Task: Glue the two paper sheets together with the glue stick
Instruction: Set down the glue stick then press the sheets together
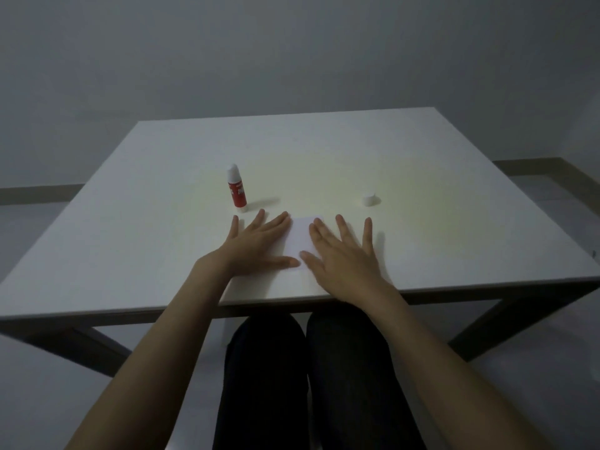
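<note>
- Head view shows both hands flat on white paper (pixel 303 237) near the front edge of the white table (pixel 454 177).
- Left hand (pixel 256 243) lies palm down with fingers spread, gripping nothing, pressing the paper's left part.
- Right hand (pixel 344 254) does the same on the right part, fingers apart and flat.
- Only one pale rectangle shows between the hands; in this dim light I cannot tell whether it is two sheets stacked, though that seems likely.
- Glue stick (pixel 236 190) stands upright, set down just beyond the left hand, its white tip uncapped.
- Its white cap (pixel 369 199) sits apart, beyond the right hand.
- Judging from this, gluing looks done and pressing is underway; recapping the stick remains.
</note>
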Motion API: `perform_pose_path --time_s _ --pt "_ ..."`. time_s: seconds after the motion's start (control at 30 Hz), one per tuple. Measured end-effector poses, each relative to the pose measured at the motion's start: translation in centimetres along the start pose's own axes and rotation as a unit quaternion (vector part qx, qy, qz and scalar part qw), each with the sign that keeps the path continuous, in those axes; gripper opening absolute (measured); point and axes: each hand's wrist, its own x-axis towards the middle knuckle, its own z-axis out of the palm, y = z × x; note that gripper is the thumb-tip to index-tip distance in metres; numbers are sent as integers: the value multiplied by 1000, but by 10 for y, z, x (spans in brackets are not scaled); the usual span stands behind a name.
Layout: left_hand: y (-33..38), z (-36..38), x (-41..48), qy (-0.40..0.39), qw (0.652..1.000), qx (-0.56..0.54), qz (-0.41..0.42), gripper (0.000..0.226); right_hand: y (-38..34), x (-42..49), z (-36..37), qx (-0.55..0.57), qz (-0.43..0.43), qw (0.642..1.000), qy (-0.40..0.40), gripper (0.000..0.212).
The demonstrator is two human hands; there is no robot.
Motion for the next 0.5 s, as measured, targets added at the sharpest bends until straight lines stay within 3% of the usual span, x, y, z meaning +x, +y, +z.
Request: perform_pose_path --time_s 0.13,0.27,0.33,0.5 --pt "-2 3 -3 18 999 -18 22 92 -9 1 2 19 -89 995 -47 79" --pt "-1 0 -1 -12 1000 -22 7 96 15 27 -12 -8 -13 997 -78 65" --pt "0 0 -1 -15 1000 -22 8 95 10 25 -12 -23 -4 998 -54 70" --pt "0 0 -2 -5 999 -44 17 92 -10 4 3 8 -118 992 -41 78"
